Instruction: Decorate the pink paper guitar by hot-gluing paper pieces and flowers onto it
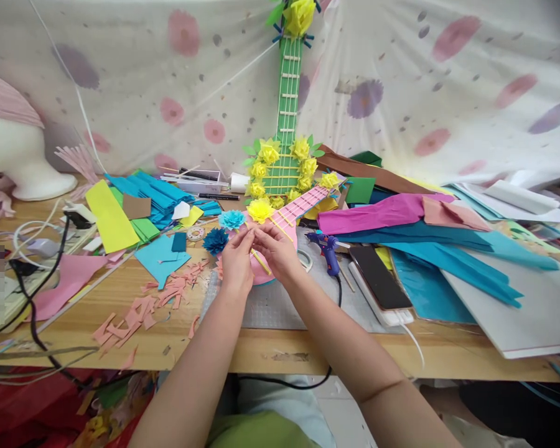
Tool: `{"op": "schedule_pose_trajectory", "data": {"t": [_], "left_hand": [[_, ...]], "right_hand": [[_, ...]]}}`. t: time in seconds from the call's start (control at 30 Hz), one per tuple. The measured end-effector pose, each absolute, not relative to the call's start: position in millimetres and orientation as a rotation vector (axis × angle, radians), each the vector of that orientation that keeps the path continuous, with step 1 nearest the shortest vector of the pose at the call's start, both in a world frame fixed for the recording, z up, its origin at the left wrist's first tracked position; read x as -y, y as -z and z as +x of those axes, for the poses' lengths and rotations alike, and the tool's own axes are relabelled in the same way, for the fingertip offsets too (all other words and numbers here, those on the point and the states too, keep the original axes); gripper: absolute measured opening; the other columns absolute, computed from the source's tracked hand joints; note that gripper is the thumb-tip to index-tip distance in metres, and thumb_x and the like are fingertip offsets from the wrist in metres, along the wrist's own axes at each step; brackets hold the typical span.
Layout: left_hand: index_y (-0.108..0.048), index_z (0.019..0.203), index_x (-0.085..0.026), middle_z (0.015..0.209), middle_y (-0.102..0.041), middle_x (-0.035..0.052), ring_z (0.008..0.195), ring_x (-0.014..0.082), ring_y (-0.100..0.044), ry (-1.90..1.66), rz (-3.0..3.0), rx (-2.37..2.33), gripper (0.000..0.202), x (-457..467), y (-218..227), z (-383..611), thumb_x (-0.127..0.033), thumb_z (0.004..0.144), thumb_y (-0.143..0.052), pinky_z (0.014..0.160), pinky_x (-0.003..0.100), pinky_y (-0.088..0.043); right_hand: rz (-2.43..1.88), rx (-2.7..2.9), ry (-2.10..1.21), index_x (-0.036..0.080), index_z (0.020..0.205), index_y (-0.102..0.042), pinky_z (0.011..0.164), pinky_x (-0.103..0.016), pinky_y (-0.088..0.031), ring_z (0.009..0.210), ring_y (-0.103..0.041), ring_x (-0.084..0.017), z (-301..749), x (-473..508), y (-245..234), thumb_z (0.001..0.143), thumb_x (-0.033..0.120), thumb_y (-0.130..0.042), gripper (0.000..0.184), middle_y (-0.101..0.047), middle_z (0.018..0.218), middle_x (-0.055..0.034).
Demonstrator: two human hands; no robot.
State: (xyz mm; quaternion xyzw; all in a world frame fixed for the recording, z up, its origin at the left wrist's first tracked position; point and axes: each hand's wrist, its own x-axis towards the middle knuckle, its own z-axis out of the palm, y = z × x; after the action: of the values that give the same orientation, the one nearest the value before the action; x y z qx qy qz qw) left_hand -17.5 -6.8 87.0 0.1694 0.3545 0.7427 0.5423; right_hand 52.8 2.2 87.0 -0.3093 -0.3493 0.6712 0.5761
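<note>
My left hand [238,260] and my right hand [277,251] meet over a small pink paper guitar [287,235] on the grey mat. Their fingertips are pinched together just below a yellow paper flower [261,210]; whatever lies between them is too small or hidden to make out. Left of the fingers are a light blue paper flower [232,219] and a dark blue paper flower [215,241], both at the guitar's edge. My hands and forearms cover part of the guitar's body. Its neck points up and right, with another yellow flower at the end.
Behind stands a larger green paper guitar [284,124] with yellow flowers. A purple glue gun [328,252] and a black phone [380,277] lie to the right, near folded crepe paper [373,213]. Pink paper scraps [135,317] and a power strip [74,239] with cables are left.
</note>
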Motion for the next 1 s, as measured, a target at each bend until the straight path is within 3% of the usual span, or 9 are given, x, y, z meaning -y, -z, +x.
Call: {"op": "schedule_pose_trajectory", "data": {"t": [0.33, 0.77, 1.0], "left_hand": [[-0.071, 0.066, -0.016, 0.075, -0.07, 0.0021, 0.074, 0.0105, -0.063, -1.769, 0.353, -0.82, 0.018, 5, -86, -24, -0.015, 0.049, -0.078, 0.083, 0.027, -0.046], [-0.068, 0.064, -0.014, 0.068, -0.067, 0.0011, 0.063, 0.009, -0.059, -1.794, 0.43, -0.958, 0.019, 0, -92, -43, -0.021, 0.049, -0.079, 0.069, 0.025, -0.046], [-0.07, 0.074, -0.016, 0.079, -0.068, 0.0031, 0.074, 0.0118, -0.061, -1.796, 0.575, -1.051, 0.026, -2, -85, -57, -0.027, 0.052, -0.078, 0.076, 0.027, -0.047]], "right_hand": [[-0.776, 0.748, -1.488, 0.018, 0.069, -0.059, 0.061, -0.023, -0.045, 0.061, -0.053, -0.008, 37, -11, -78, 0.049, 0.036, -0.081, 0.035, -0.06, 0.066, 0.0037], [-0.799, 0.916, -1.429, 0.018, 0.074, -0.058, 0.069, -0.026, -0.047, 0.067, -0.056, -0.009, 26, -16, -83, 0.058, 0.036, -0.075, 0.029, -0.06, 0.073, 0.0022], [-0.805, 0.917, -1.401, 0.019, 0.07, -0.057, 0.066, -0.025, -0.046, 0.064, -0.054, -0.009, 24, -20, -84, 0.057, 0.036, -0.074, 0.027, -0.058, 0.067, 0.0036]]}}
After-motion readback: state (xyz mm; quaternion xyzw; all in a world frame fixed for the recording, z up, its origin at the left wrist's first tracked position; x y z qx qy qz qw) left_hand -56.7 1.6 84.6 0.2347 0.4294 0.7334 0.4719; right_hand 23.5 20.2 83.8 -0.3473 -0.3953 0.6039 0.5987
